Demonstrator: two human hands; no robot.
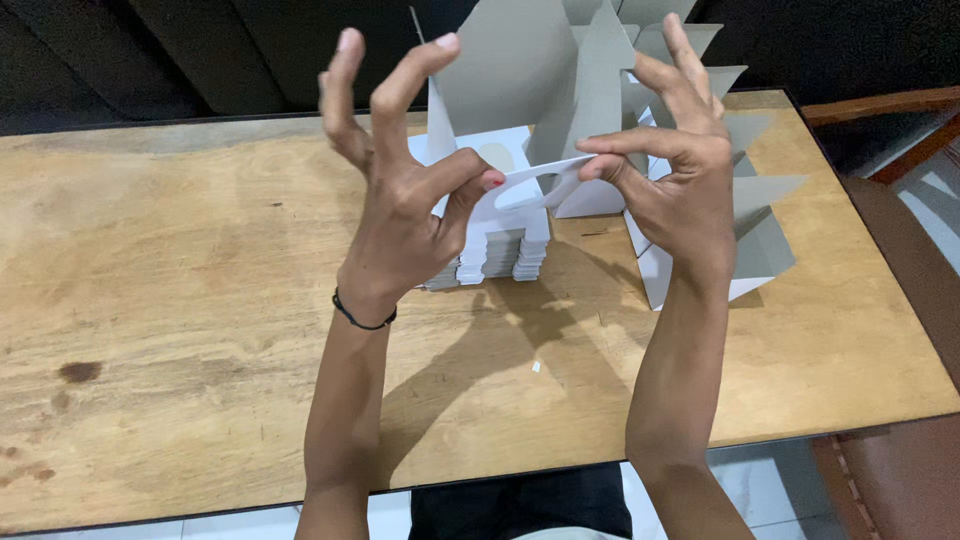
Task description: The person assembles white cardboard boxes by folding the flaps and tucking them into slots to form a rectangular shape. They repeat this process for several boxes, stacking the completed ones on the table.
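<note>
White card piece [535, 185] lies crosswise, left hand [400, 200] and right hand [680, 170] pinching its ends.

Two bare hands were raised over one wooden table [180, 300]: the left hand [400, 200] and the right hand [680, 170]. Between them they pinched one white die-cut cardboard piece [535, 182]. One black cord bracelet [362, 318] circled the left wrist. Toward the far edge of the table lay one low stack of flat white cardboard blanks [500, 255]; its sheets were too many and too thin to count. To the right of that stack stood one upright cluster of grey folded cardboard pieces [760, 230], its number unclear. One small white scrap [536, 367] lay near the table's middle.
</note>
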